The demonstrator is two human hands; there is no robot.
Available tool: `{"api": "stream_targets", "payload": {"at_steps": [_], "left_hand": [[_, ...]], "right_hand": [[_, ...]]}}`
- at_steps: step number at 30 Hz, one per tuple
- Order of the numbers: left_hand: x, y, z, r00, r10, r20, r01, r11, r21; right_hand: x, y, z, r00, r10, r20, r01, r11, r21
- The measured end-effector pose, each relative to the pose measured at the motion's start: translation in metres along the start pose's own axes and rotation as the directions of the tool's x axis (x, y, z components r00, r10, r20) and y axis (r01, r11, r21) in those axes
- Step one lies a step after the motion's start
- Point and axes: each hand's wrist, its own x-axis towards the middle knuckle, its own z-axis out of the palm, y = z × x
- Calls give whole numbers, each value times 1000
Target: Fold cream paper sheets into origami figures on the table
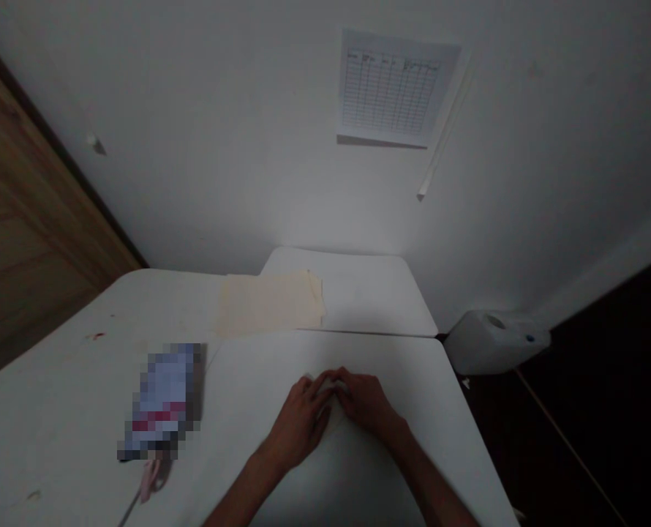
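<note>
Small pale item (pixel 335 385) sat between the meeting fingertips, mid-desk (pixel 380 468), at 6 o'clock in view; mostly covered, so its heading and long axis could not be read. Left hand (pixel 301 419) came in from 7 o'clock, aimed toward 1; right hand (pixel 367 400) from 5, aimed toward 11. Both hands palm-down, fingers curled inward; gripping or merely touching, could not tell. Blurred pouch (pixel 164 395) lay at their 9 o'clock, long axis roughly 1–7.

No legible text is found: the sheet (pixel 394 99) on the wall (pixel 221 139), upper right of centre in the frame, bears a ruled table whose header lettering is too small and blurred to read.
</note>
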Motion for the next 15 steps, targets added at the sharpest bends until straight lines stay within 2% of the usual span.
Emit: {"api": "stream_targets", "payload": {"at_steps": [11, 15], "left_hand": [[-2, -4, 0, 1000, 10, 10, -9, 999, -34], [-2, -4, 0, 1000, 10, 18, -10, 999, -30]], "right_hand": [[-6, 1, -15, 994, -52, 91, 47, 997, 56], [-7, -3, -22, 990, -37, 134, 31, 998, 47]]}}
